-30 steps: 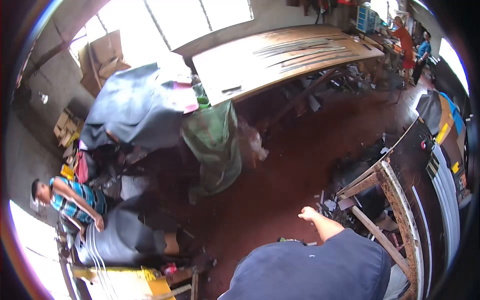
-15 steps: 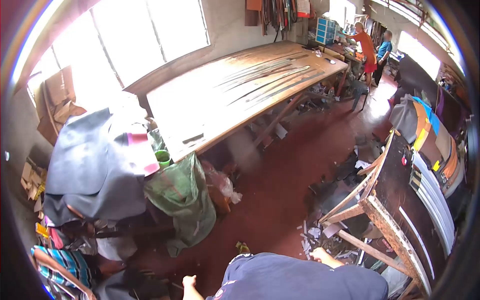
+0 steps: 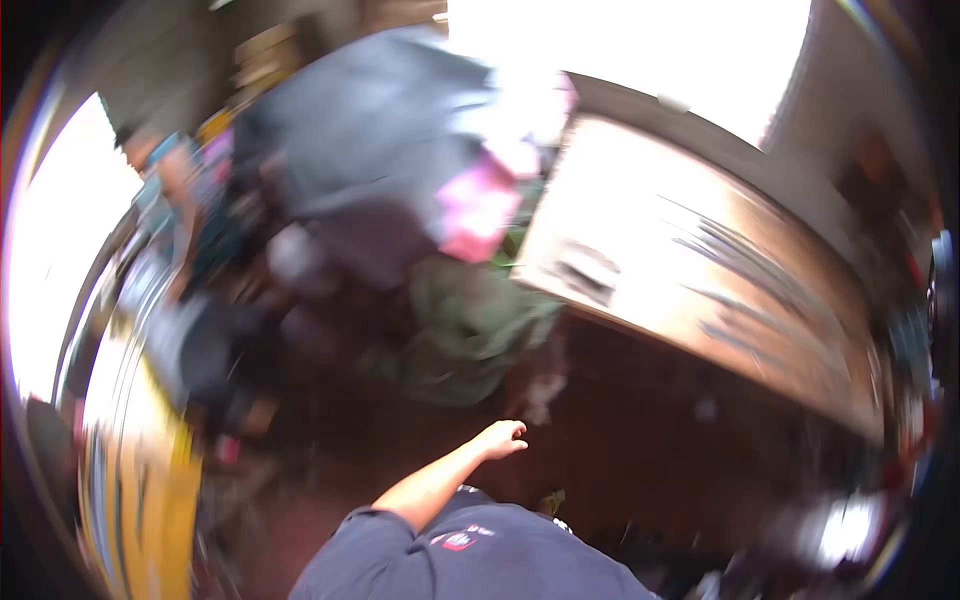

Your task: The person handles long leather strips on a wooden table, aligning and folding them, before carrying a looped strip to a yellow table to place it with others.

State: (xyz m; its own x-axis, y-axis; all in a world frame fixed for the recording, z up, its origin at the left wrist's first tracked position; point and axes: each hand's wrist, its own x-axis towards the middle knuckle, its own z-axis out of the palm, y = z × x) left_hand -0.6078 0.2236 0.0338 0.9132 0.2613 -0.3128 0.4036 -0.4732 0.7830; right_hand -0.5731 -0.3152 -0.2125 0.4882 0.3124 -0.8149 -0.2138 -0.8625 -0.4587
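My left hand [image 3: 501, 440] reaches forward over the dark red floor, in front of my dark blue shirt [image 3: 470, 550]. Its fingers are loosely curled and apart, with nothing visible between them. Nearest to it is the green sack [image 3: 465, 335], just beyond the hand and not touched by it. Past the sack, a large grey sheet of material [image 3: 370, 120] is draped over a pile, with a pink piece [image 3: 475, 210] at its edge. My right hand is out of view.
Long strips [image 3: 760, 260] lie on a wooden table [image 3: 640, 320] at the right. Another person [image 3: 185, 195] is at the left, near a yellow surface [image 3: 165, 500] bearing strips. Motion blurs much of the room.
The view has swung left, so the table now sits farther right and the person at the left shows more fully. My left hand is extended farther forward; my right hand has left view.
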